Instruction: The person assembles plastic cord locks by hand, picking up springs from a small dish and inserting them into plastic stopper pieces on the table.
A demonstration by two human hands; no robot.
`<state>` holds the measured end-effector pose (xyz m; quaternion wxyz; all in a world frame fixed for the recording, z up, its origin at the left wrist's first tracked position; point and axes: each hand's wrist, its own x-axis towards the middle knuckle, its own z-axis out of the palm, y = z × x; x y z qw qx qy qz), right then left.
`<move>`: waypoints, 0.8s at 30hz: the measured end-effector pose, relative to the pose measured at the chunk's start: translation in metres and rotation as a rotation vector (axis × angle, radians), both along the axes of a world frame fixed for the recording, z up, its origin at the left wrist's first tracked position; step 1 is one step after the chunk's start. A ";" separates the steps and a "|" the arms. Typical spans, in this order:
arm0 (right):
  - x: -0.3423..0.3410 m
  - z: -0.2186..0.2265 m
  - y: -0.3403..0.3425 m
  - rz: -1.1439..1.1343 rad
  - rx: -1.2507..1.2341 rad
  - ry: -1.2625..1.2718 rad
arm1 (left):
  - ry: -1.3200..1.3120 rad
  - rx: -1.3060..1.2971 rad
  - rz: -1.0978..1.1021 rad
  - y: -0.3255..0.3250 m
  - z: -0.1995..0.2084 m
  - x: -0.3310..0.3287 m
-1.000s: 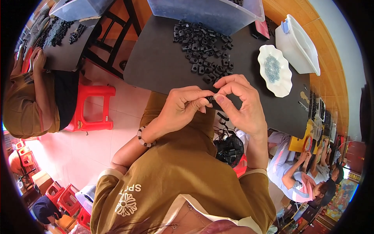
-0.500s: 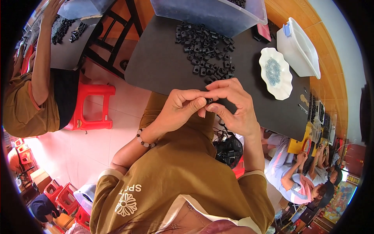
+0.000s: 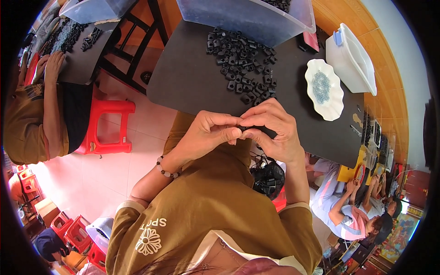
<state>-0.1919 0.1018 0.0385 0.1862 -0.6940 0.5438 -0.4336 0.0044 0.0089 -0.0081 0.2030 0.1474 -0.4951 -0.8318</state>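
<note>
Over my lap, just off the near table edge, my left hand (image 3: pixel 210 135) and my right hand (image 3: pixel 277 130) meet fingertip to fingertip. Both are closed in a pinch on a small black part (image 3: pixel 242 129), mostly covered by my fingers, so its full shape cannot be made out. Beyond my hands, a heap of small black plastic parts with round holes (image 3: pixel 236 62) spreads over the dark table (image 3: pixel 183 68). To the right of the heap, a white scalloped dish (image 3: pixel 337 104) holds many tiny clear or silvery pieces.
A clear plastic bin (image 3: pixel 238 20) with black parts stands behind the heap. Right of it are a pink object (image 3: pixel 311 41) and a white tub (image 3: pixel 350 59). At left, a co-worker sits on a red stool (image 3: pixel 109 123) by another table. A black bag (image 3: pixel 268 178) hangs below my right forearm.
My hands have lowered slightly toward me, and the black part's open end is now mostly hidden by my fingers. The co-worker's raised arm at left has come down to their table.
</note>
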 end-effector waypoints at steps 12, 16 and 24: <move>-0.073 0.015 -0.071 -0.629 0.289 0.518 | -0.092 -0.037 0.047 -0.005 0.012 0.006; -0.073 0.011 -0.091 -0.668 0.420 0.581 | -0.091 -0.097 0.084 -0.004 0.010 0.009; -0.071 -0.009 -0.105 -0.620 0.344 0.593 | -0.077 -0.159 0.123 -0.011 0.012 0.010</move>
